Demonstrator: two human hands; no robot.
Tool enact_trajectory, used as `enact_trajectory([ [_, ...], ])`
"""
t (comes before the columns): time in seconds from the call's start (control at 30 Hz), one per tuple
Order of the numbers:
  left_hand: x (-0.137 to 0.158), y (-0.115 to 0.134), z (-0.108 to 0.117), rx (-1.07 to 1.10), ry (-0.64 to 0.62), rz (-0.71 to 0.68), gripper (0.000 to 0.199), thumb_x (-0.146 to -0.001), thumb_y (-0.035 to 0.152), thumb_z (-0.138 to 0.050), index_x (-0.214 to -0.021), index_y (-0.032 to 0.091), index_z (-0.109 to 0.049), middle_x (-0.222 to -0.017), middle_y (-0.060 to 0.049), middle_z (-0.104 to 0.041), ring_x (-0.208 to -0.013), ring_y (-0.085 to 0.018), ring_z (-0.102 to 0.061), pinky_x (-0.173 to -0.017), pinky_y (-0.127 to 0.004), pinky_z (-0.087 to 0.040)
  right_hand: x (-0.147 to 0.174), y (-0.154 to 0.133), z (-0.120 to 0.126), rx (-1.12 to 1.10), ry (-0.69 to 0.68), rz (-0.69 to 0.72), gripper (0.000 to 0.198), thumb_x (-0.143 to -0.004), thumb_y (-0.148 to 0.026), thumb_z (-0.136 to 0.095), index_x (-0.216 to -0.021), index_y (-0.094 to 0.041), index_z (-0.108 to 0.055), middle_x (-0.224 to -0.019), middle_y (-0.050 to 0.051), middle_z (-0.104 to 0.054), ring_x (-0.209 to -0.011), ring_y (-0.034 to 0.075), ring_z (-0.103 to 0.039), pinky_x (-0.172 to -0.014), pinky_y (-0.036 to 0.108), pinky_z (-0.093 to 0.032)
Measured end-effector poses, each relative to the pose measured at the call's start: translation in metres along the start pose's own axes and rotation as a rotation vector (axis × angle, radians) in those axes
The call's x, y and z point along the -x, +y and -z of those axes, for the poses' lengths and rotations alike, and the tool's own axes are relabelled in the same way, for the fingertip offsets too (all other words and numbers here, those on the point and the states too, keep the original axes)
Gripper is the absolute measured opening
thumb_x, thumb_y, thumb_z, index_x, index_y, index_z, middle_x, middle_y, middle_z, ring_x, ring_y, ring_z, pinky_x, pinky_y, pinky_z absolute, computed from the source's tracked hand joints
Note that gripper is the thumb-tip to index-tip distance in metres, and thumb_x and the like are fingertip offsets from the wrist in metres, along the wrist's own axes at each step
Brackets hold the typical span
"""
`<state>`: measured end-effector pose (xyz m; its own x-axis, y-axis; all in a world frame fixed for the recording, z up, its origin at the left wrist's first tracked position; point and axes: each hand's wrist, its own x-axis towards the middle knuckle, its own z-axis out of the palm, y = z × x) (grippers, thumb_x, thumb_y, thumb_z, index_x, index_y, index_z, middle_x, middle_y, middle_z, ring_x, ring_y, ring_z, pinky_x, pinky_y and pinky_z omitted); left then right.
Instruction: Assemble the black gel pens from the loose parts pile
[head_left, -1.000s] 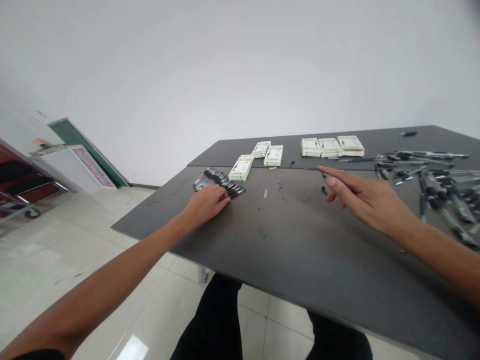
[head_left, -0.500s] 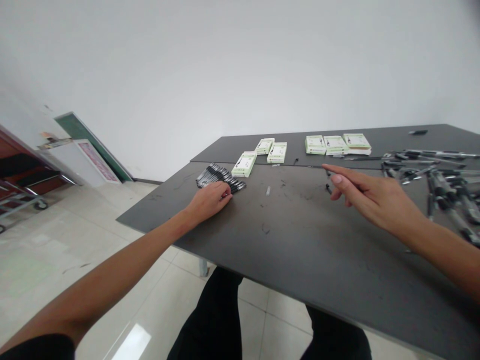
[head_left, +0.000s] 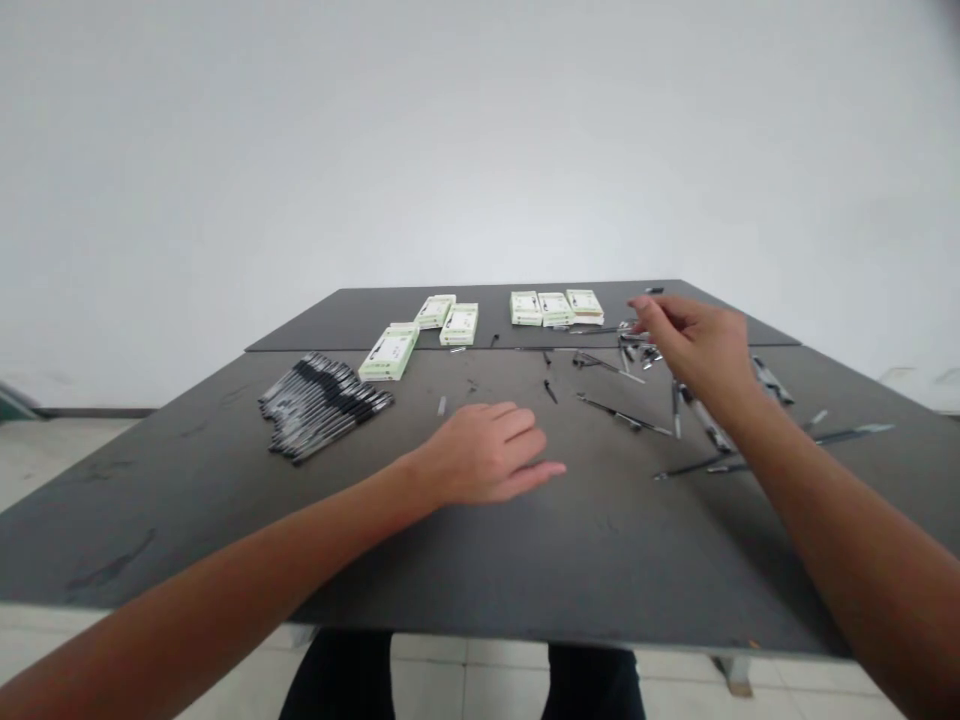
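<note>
My left hand (head_left: 489,455) is palm down over the middle of the dark table, its fingers loosely bent and the thumb stretched out. It looks open, and no object shows in it. My right hand (head_left: 694,345) is over the scattered pens on the right, thumb forward and fingers bent, partly hidden behind the hand. It appears open, with nothing visible in it. Below it lie loose pens and pen parts, among them a black pen (head_left: 622,412). A row of clear-barrelled black pens (head_left: 322,405) lies side by side on the left.
Green-and-white boxes stand toward the back: a near-left box (head_left: 388,352), two behind it, and a group with a middle box (head_left: 555,308). A small clear piece (head_left: 442,405) and a black pen part (head_left: 550,391) lie on the table (head_left: 480,560). A white wall rises behind.
The view has turned right. My left hand has left the pen row and moved right toward the table's middle. My right hand has moved over the loose pens, its pointing forefinger now bent.
</note>
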<state>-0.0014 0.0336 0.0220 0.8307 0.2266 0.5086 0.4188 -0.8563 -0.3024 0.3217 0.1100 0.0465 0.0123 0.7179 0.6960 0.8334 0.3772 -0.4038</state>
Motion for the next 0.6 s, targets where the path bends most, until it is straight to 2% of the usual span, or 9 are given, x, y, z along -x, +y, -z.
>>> enact_trajectory([
  [0.1, -0.018, 0.010, -0.026, 0.061, 0.030, -0.067, 0.046, -0.112, 0.049, -0.050, -0.079, 0.019, -0.062, -0.076, -0.003, -0.063, -0.068, -0.017, -0.058, -0.059, -0.034, -0.039, -0.007, 0.024, 0.004, 0.094, 0.024, -0.106, 0.046, -0.096, -0.060, -0.063, -0.114, -0.024, -0.085, -0.087, 0.007, -0.082, -0.077, 0.026, -0.076, -0.078, 0.038, -0.056],
  [0.2, -0.014, 0.015, -0.037, 0.165, 0.029, -0.024, 0.047, -0.112, 0.048, -0.049, -0.078, 0.019, -0.062, -0.075, -0.002, -0.062, -0.067, -0.017, -0.056, -0.057, -0.034, -0.039, -0.009, 0.048, 0.007, 0.160, -0.071, -0.148, 0.045, -0.093, -0.057, -0.066, -0.116, -0.024, -0.085, -0.096, 0.009, -0.084, -0.083, 0.027, -0.077, -0.082, 0.041, -0.057],
  [0.4, -0.001, 0.016, -0.033, 0.329, 0.008, 0.113, 0.041, -0.111, 0.043, -0.052, -0.080, 0.019, -0.065, -0.074, -0.001, -0.061, -0.065, -0.015, -0.056, -0.059, -0.032, -0.041, -0.005, 0.089, 0.008, 0.281, -0.228, -0.171, 0.047, -0.091, -0.060, -0.067, -0.113, -0.024, -0.086, -0.097, 0.010, -0.084, -0.092, 0.033, -0.078, -0.082, 0.044, -0.058],
  [0.6, -0.004, 0.018, -0.036, 0.371, 0.004, 0.122, 0.039, -0.110, 0.037, -0.052, -0.078, 0.019, -0.064, -0.074, -0.001, -0.062, -0.064, -0.015, -0.055, -0.056, -0.033, -0.040, -0.002, 0.103, 0.004, 0.354, -0.314, -0.144, 0.045, -0.094, -0.058, -0.064, -0.115, -0.024, -0.086, -0.104, 0.010, -0.084, -0.098, 0.033, -0.079, -0.088, 0.045, -0.058],
])
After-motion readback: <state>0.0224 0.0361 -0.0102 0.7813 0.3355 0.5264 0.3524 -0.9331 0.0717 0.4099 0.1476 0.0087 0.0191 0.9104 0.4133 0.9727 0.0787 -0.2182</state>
